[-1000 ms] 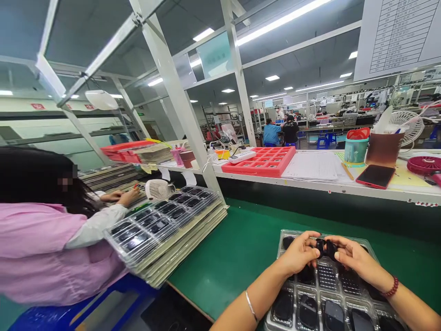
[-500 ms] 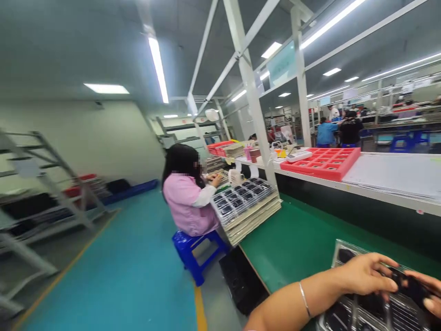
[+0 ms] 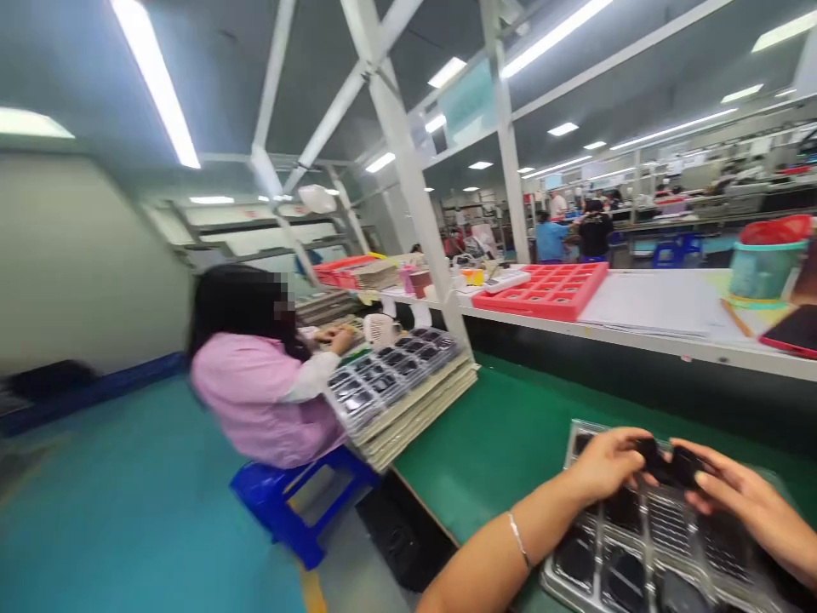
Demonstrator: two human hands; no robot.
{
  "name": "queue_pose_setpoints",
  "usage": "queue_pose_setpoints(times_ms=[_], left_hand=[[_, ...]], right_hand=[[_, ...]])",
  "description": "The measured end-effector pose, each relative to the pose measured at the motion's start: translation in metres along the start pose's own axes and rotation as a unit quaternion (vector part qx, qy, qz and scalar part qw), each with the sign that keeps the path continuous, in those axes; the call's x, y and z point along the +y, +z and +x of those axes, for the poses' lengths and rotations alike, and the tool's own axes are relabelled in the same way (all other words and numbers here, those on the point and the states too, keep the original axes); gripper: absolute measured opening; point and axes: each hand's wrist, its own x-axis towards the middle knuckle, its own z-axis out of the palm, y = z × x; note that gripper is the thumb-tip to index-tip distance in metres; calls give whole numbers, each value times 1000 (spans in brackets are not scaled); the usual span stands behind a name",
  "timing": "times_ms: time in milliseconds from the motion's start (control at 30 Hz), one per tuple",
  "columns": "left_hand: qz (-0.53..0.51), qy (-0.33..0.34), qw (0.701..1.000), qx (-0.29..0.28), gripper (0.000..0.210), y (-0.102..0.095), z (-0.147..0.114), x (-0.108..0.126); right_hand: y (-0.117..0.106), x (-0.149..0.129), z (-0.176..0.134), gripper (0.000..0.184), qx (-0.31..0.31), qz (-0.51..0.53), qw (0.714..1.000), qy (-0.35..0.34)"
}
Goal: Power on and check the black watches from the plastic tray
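Over a clear plastic tray [image 3: 649,558], my left hand [image 3: 609,466] pinches a small dark black part [image 3: 651,458] between thumb and fingers. My right hand [image 3: 737,487] grips a similar black part [image 3: 685,466] just beside it. Whether the two are joined as one piece I cannot tell. Flat black pieces [image 3: 624,581] lie in the tray's compartments below, and a ridged section shows under my hands. The tray rests on the green tabletop [image 3: 511,443].
A stack of trays [image 3: 418,400] with black pieces stands left of my hands. Beyond it a person in pink [image 3: 255,392] sits on a blue stool [image 3: 274,502]. The raised shelf holds a red compartment tray [image 3: 542,289], papers [image 3: 657,302], a teal bucket [image 3: 766,268] and a phone [image 3: 795,328].
The view has swung right, bringing the bucket and phone into sight. Both hands now show more fully, with the black parts still held above the tray.
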Motion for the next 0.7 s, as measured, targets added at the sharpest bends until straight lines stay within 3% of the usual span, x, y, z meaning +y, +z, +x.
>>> queue_pose_setpoints(times_ms=[67, 167, 333, 533, 633, 700], left_hand=[[-4, 12, 1000, 14, 44, 0, -1, 6], [-7, 14, 1000, -1, 46, -1, -2, 13], [25, 18, 999, -8, 37, -2, -2, 13], [62, 32, 998, -12, 40, -4, -1, 11], [99, 42, 994, -15, 22, -1, -3, 13], [169, 64, 983, -28, 15, 5, -7, 17]], right_hand=[[1, -18, -3, 52, -37, 64, 997, 13], [6, -34, -2, 52, -41, 71, 997, -7], [9, -35, -5, 36, -71, 57, 996, -19], [8, -42, -6, 34, -95, 50, 994, -32], [2, -51, -9, 17, -59, -76, 994, -55], [-4, -55, -11, 12, -48, -220, 971, -77]])
